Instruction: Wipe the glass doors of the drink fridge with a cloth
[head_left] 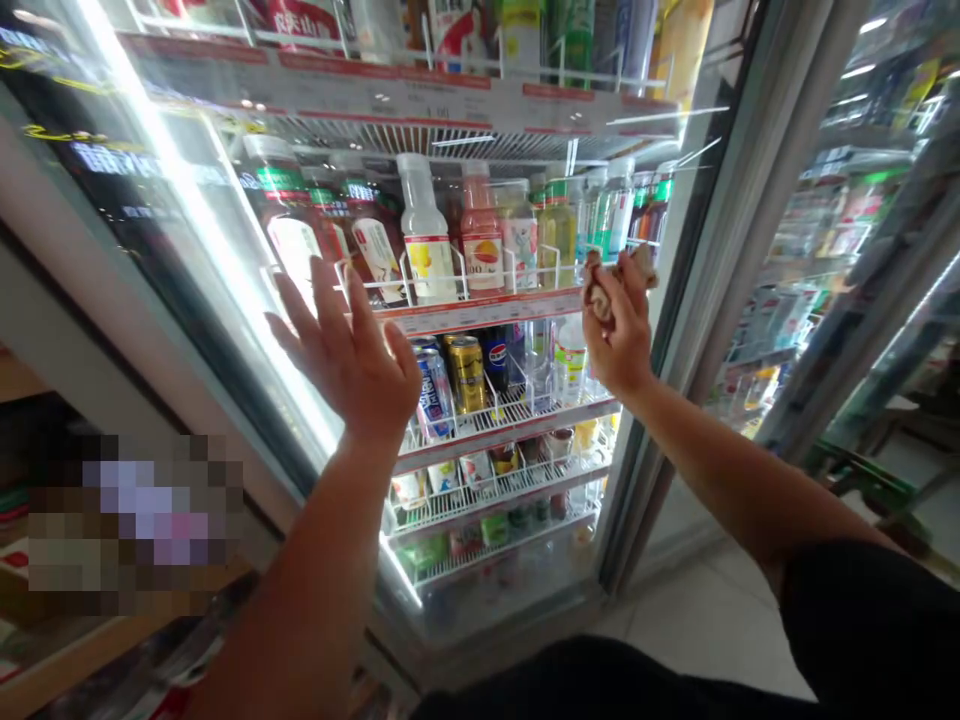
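My left hand (346, 350) is raised with its fingers spread, palm toward the glass door (172, 250) of an open drinks cooler, and holds nothing. My right hand (619, 325) is closed around a small crumpled brownish thing that I cannot name, held in front of the bottle shelf (480, 305). On that shelf stand several bottles, among them a white one (424, 235) and a pink one (481, 235). Below it, cans (466, 372) stand on a wire shelf.
The cooler's right frame (697, 330) runs down to a tiled floor (712, 610). A second glass-door cooler (847, 230) stands to the right. Lower wire shelves (487, 500) hold small cups and bottles. A wooden shelf (75, 650) is at the lower left.
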